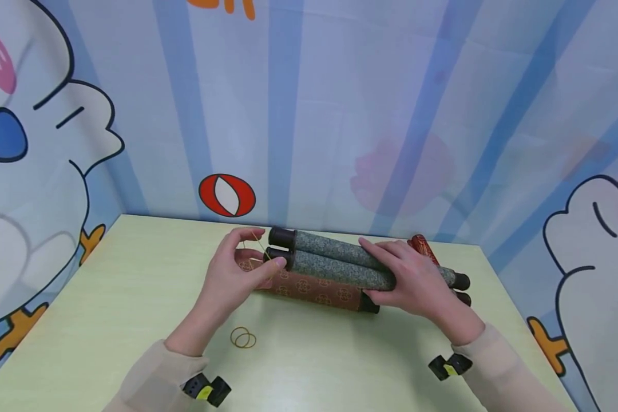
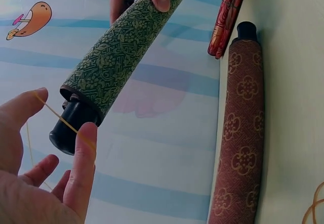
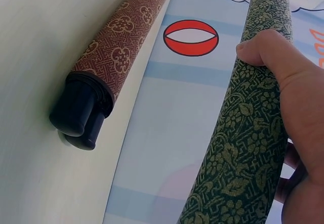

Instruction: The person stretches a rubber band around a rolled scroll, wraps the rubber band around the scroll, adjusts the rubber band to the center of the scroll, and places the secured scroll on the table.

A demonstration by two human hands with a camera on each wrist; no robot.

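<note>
A green patterned scroll (image 1: 340, 270), rolled from both ends into two side-by-side rolls with black knobs, is held up above the table. My right hand (image 1: 414, 280) grips it toward its right end, the thumb (image 3: 258, 47) lying along the cloth in the right wrist view. At the other end, my left hand (image 1: 237, 266) has a thin yellow rubber band (image 2: 61, 118) stretched between its spread thumb and fingers. The band crosses in front of a black knob (image 2: 73, 128) in the left wrist view. Below lies a brown scroll (image 1: 314, 289) with a flower pattern, partly hidden by the green one.
A red patterned scroll (image 1: 423, 247) lies at the back right, mostly behind my right hand. Two loose rubber bands (image 1: 243, 337) overlap on the pale table (image 1: 108, 309) near my left forearm. A printed cloth backdrop (image 1: 319, 114) stands along the table's back edge.
</note>
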